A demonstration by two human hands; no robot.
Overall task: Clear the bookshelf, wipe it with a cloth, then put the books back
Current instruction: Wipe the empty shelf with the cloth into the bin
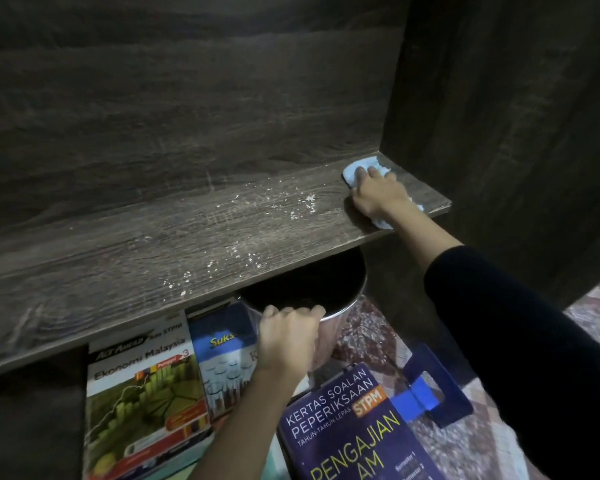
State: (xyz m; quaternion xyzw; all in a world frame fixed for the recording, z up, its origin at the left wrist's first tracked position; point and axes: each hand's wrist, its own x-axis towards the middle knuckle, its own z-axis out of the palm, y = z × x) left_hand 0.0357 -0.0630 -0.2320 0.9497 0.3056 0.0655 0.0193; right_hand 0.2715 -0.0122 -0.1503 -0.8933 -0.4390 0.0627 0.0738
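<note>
A dark wooden shelf board [153,258] runs across the view, bare of books and dotted with white crumbs [236,251]. At its far right end my right hand [378,195] presses flat on a light blue cloth [355,168]. Below the shelf's front edge my left hand [288,334] grips the rim of a shiny metal bin [329,327], held under the edge. Books lie on the floor below: a green economics book [142,393], a blue book [222,351] and a purple exam book [343,427].
The shelf's back panel [187,98] and right side panel [499,133] box in the board. A blue plastic handle-shaped object [433,386] lies on the patterned floor covering [465,452] beside the purple book.
</note>
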